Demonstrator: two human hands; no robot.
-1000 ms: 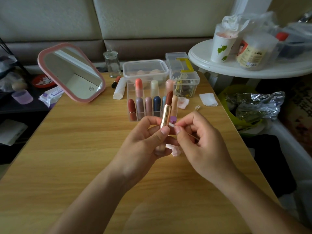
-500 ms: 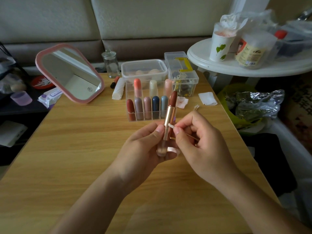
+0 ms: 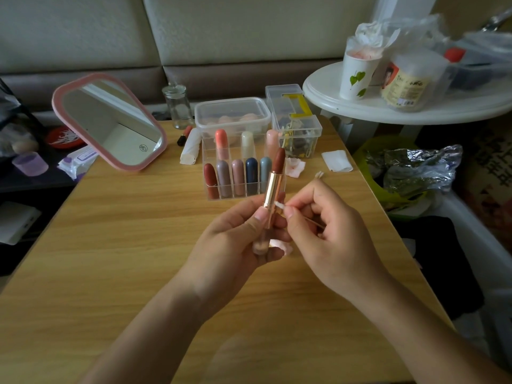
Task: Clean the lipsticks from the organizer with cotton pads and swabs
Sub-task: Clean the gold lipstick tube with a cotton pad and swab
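My left hand (image 3: 235, 242) grips an open lipstick (image 3: 273, 187) upright, with a gold tube, clear base and brown-red bullet. My right hand (image 3: 329, 231) pinches a cotton swab (image 3: 279, 205) whose white tip touches the gold tube just above my left thumb. Behind the hands stands a clear organizer (image 3: 213, 196) holding several capped lipsticks in two rows. A stained cotton pad (image 3: 295, 167) lies right of the organizer, and a pinkish pad (image 3: 286, 248) shows partly under my hands. A second swab (image 3: 319, 174) lies on the wooden table (image 3: 110, 245).
A pink-framed mirror (image 3: 110, 121) leans at the back left beside a glass jar (image 3: 178, 105). Two clear plastic boxes (image 3: 232, 113) stand behind the organizer. A folded white pad (image 3: 336, 161) lies near the right edge. A white round side table (image 3: 388, 109) carries a cup and packages.
The lipstick has tilted slightly and shifted right in my left hand, and the swab tip has stayed against the gold tube. Both hands have kept their grips.
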